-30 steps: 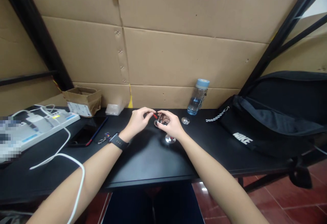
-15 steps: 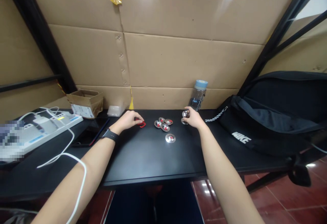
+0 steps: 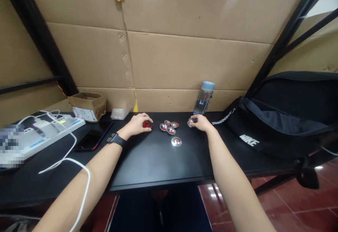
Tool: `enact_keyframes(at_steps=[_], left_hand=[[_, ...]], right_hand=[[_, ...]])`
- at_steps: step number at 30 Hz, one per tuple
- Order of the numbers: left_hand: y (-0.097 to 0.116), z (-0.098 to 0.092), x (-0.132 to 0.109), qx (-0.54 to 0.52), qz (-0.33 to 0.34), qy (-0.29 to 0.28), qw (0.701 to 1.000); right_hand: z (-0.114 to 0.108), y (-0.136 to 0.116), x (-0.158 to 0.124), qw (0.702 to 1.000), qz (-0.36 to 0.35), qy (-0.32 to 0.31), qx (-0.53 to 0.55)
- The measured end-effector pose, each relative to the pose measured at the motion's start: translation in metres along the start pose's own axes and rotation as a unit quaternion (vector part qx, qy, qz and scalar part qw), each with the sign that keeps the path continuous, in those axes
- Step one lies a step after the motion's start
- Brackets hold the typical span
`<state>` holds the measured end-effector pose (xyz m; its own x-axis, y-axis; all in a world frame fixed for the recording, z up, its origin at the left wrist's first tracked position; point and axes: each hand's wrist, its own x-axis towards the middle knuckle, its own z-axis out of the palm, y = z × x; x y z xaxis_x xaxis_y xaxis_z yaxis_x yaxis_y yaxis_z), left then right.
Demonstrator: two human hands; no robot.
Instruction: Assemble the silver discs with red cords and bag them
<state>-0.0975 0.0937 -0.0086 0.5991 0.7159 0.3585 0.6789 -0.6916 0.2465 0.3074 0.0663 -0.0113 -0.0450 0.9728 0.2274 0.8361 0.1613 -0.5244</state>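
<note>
My left hand (image 3: pixel 137 123) rests on the black table (image 3: pixel 155 165), with thumb and fingers spread around a small red bundle (image 3: pixel 147 124), perhaps cord. To its right, several small shiny metal discs (image 3: pixel 171 130) with domed middles and red marks lie in an overlapping cluster. One separate disc (image 3: pixel 176 141) sits nearer the table's front edge. My right hand (image 3: pixel 201 122), fingers closed, is on another metal disc (image 3: pixel 190 122) at table level. Its fingers partly cover that disc, and I cannot tell whether more are stacked there.
A water bottle (image 3: pixel 203 98) with a blue lid stands behind my right hand. A black bag (image 3: pixel 274 126) fills the right side. To the left are a phone (image 3: pixel 91 138), a cardboard box (image 3: pixel 89 105), a power strip (image 3: pixel 50 133) and a white cable (image 3: pixel 87 175) over my forearm.
My right hand has lowered, bringing a raised disc down to the one on the table. My left fingers, formerly together on the red bundle, have spread, and the bundle looks more gathered.
</note>
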Motion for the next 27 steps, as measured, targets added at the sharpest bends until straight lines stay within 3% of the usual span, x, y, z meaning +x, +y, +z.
enact_keyframes(at_steps=[4, 11, 16, 17, 20, 22, 27], left_hand=[[0.008, 0.009, 0.0, 0.033, -0.026, -0.013, 0.999], [0.0, 0.012, 0.0, 0.021, -0.021, -0.015, 0.999], [0.007, 0.01, 0.0, 0.02, -0.019, -0.007, 1.0], [0.01, 0.009, 0.0, 0.021, -0.017, -0.001, 1.0], [0.018, 0.004, 0.0, 0.016, -0.011, 0.022, 1.0], [0.022, 0.002, 0.0, 0.009, -0.003, 0.032, 0.999], [0.032, -0.001, 0.0, -0.001, 0.015, 0.046, 0.999]], right_hand=[[0.002, 0.001, 0.0, 1.0, 0.003, -0.015, 0.015], [0.001, 0.0, -0.002, 0.999, -0.004, -0.028, 0.017], [-0.008, -0.029, -0.011, 0.999, -0.046, 0.013, 0.009], [-0.01, -0.04, -0.014, 0.997, -0.068, -0.002, 0.02], [-0.007, -0.075, -0.028, 0.969, -0.13, -0.205, 0.05], [0.0, -0.094, -0.038, 0.95, -0.144, -0.276, 0.029], [0.013, -0.115, -0.048, 0.96, -0.168, -0.225, -0.008]])
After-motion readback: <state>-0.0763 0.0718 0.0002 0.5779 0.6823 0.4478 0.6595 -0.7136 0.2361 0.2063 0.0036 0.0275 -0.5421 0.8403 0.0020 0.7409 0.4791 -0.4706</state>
